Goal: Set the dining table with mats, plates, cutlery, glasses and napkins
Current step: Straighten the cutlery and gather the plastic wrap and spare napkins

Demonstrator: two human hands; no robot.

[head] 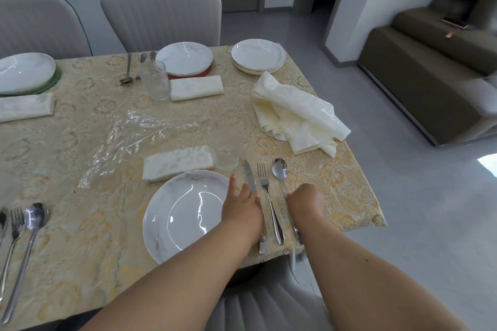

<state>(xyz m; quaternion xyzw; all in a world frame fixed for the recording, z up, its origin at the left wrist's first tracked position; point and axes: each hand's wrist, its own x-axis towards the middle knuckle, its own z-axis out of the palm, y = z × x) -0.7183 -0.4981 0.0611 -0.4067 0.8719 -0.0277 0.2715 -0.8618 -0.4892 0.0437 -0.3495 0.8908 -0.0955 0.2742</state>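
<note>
**Fingers on the cutlery at the near place setting**

Fingers first: my left hand (242,212) lies over the knife (250,179), one finger (232,183) stretched straight along the rim of the plate (172,220), the rest bent down onto the knife handle; whether they truly grip it I cannot tell. My right hand (305,203) is curled on the handle of the spoon (279,169), its fingertips hidden beneath the knuckles, so it seems to pinch or press the handle.

Between the two lies the fork (265,188), untouched, parallel with its neighbours. All three sit just right of the plate, near the table's (67,142) right edge. A glass (224,152) stands beyond the knife tip, and a folded napkin (177,162) lies above the plate.

I judge the step in hand to be straightening the cutlery of this setting. The next move calls for small nudges, keeping the handles even and clear of the table edge.

A loose heap of napkins (295,113) and stacked plates (258,55) wait at the far right; a sheet of clear plastic film (134,137) lies mid-table.
</note>
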